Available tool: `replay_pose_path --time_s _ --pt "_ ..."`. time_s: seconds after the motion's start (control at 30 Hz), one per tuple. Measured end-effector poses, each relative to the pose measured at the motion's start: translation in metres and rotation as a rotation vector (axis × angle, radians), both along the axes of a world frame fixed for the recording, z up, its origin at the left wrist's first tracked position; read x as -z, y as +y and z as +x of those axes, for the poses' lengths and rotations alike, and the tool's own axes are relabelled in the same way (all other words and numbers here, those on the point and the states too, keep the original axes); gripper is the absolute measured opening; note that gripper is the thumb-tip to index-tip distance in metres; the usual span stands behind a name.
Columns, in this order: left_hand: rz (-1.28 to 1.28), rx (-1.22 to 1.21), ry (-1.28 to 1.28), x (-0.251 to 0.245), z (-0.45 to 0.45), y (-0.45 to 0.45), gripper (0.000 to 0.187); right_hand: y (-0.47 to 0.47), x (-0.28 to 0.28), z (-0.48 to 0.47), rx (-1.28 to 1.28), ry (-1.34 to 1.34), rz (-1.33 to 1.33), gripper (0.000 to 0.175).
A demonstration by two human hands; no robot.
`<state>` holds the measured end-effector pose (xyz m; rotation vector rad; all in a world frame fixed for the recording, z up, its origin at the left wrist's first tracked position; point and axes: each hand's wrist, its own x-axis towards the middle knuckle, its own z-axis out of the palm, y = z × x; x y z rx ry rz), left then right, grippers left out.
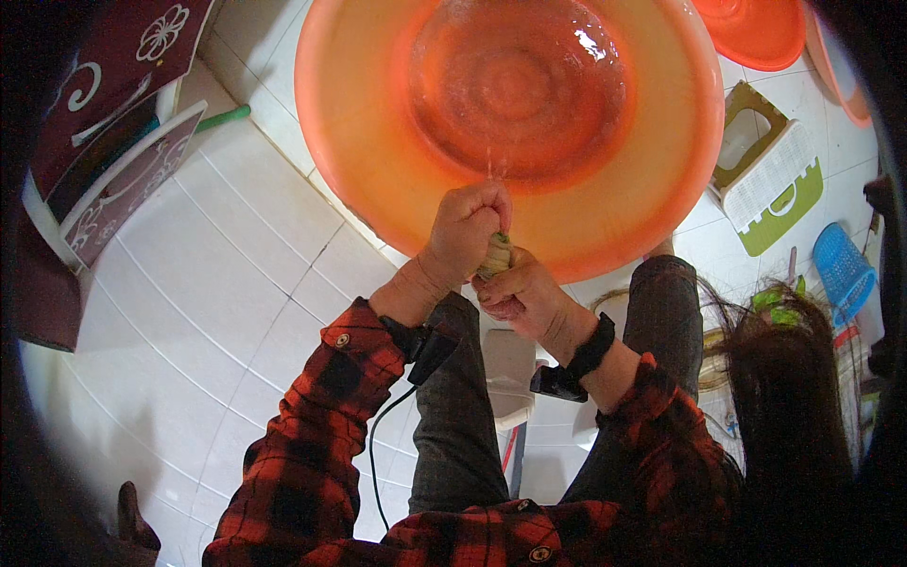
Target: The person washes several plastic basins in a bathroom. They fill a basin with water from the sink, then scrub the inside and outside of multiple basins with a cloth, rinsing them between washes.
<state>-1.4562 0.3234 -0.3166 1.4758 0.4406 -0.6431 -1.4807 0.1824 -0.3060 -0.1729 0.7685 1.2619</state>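
My left hand point(471, 220) and my right hand point(517, 289) are both closed around a twisted, pale greenish cloth point(496, 256), of which a short length shows between the fists. Both fists are at the near side of a large orange plastic basin point(655, 205), the left one over its near wall. Thin streaks of water fall from beside my left fist towards the shallow water point(521, 92) in the bottom of the basin. The ends of the cloth are hidden inside my hands.
A white and green plastic step stool point(769, 166) and a blue perforated basket point(843, 273) stand at the right. Another orange basin point(762, 32) is at the upper right. Dark patterned cabinet panels point(134, 181) are at the left. A cable point(372, 453) hangs from my left wrist.
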Motion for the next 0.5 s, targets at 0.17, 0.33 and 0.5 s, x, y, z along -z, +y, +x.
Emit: replay_pose_path --time_s 0.17,0.33,0.5 --pt "-0.096 -0.149 0.029 0.02 -0.003 -0.001 0.007 -0.005 0.01 -0.002 0.024 0.0 -0.049 0.024" --pt "0.528 -0.248 -0.065 0.047 -0.033 0.033 0.015 -0.025 0.041 0.013 -0.107 -0.4 -0.519 0.029" --pt "1.396 -0.371 0.017 0.032 -0.097 0.121 0.03 -0.107 0.065 0.081 -0.515 -1.606 -1.715 0.063"
